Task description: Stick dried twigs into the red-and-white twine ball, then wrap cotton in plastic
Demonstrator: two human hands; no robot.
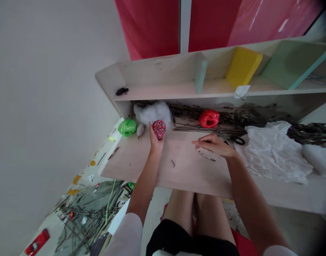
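Observation:
My left hand (155, 141) is wrapped round a ball of red, white and dark yarn (159, 128), holding it over the desk (187, 172). Over the desk to the right is my right hand (216, 145), its fingers drawn together and pointing left. Whatever may be pinched in them is too small to make out. Just below that hand lies a slim pale pen (207, 156). White stuffing (153, 113) is heaped behind the yarn ball. To the ball's left sit a small greyish cone-shaped thing (140, 130) and a roll of green plastic twine (127, 127).
A roll of red plastic twine (215, 116) sits among dry twigs (184, 110) under the shelf (160, 91). Black-handled scissors (238, 140) lie beside crumpled white paper (277, 153). A short twig (173, 163) is near the desk's front. Bundled sticks (85, 213) cover the floor at left.

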